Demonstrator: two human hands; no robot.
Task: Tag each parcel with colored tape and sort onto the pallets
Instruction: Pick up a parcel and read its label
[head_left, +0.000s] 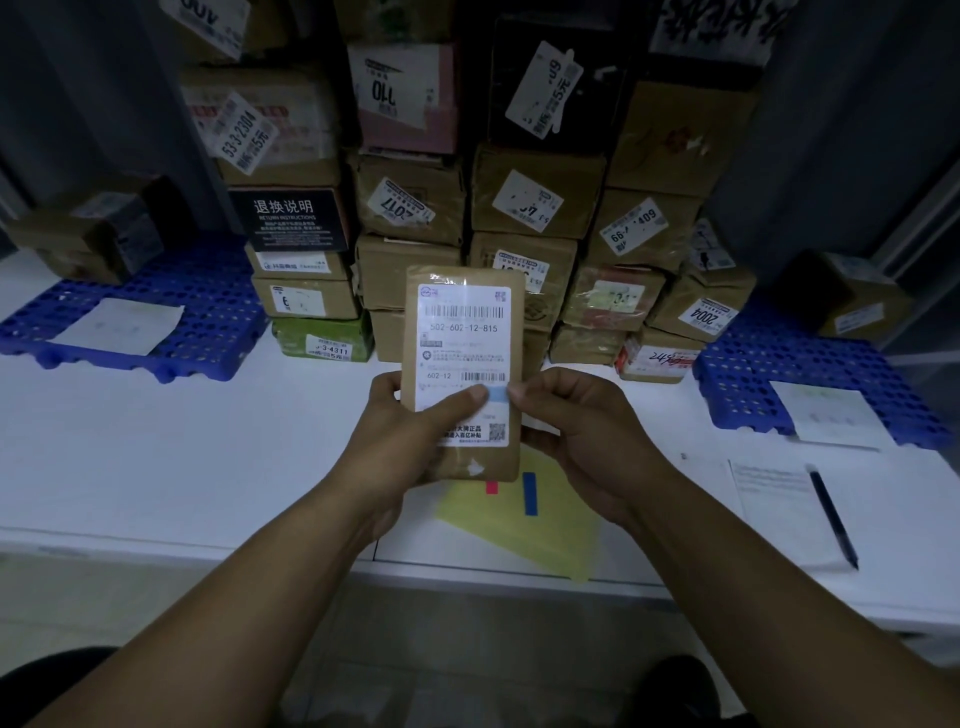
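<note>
Holding parcel (462, 332) upright over white table (208, 441); label reads 502-602-12-815, 602-12. My left hand (405, 436) grips it, thumb pressing pale blue tape (497, 393); right hand (576, 431) pinches tape's end.

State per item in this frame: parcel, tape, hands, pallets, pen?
parcel: held upright above the table, label toward camera
blue tape piece: on the label, between the thumbs
left hand: grips parcel
right hand: grips parcel
left pallet: carries boxes, paper sheet
right pallet: same
pen: lying on paper
</note>
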